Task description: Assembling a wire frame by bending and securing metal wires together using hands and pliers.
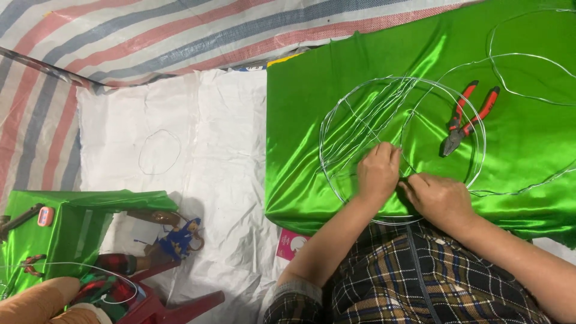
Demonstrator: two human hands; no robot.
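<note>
On the green cloth (pixel 300 120), right in front of the person, lay the wire frame (pixel 360 117): a large hoop with several straighter strands crossing it on a slant, lower left to upper right. Both hands met at its near edge, where a second wire ring (pixel 480 129) overlapped the first. Left hand (pixel 378 171) was curled, fingertips pinching wire at that crossing. Right hand (pixel 437 198) sat touching it from the right, fingers bent down on the same spot; whether it actually gripped wire, I couldn't tell, its fingertips were hidden. Most of the frame lay away from the hands, up and to the left, so the left hand was nearer the hoop's body and the right nearer the overlapping ring.

Pliers (pixel 467 117) with red handles lay inside the second ring, just beyond the right hand, jaws pointing toward the person, handles away. More loose wire (pixel 528 57) looped across the cloth's far right. Nothing sat between hands and pliers but wire.

Left of the cloth: white sheet (pixel 210 150) with a small wire loop (pixel 159 152) on it, well apart. Further lower left, a green-covered box (pixel 72 222), a red stool (pixel 174 303), a blue figurine (pixel 180 237), and another person's hand (pixel 36 300) at the frame's corner. Striped tarp (pixel 150 36) behind everything.
</note>
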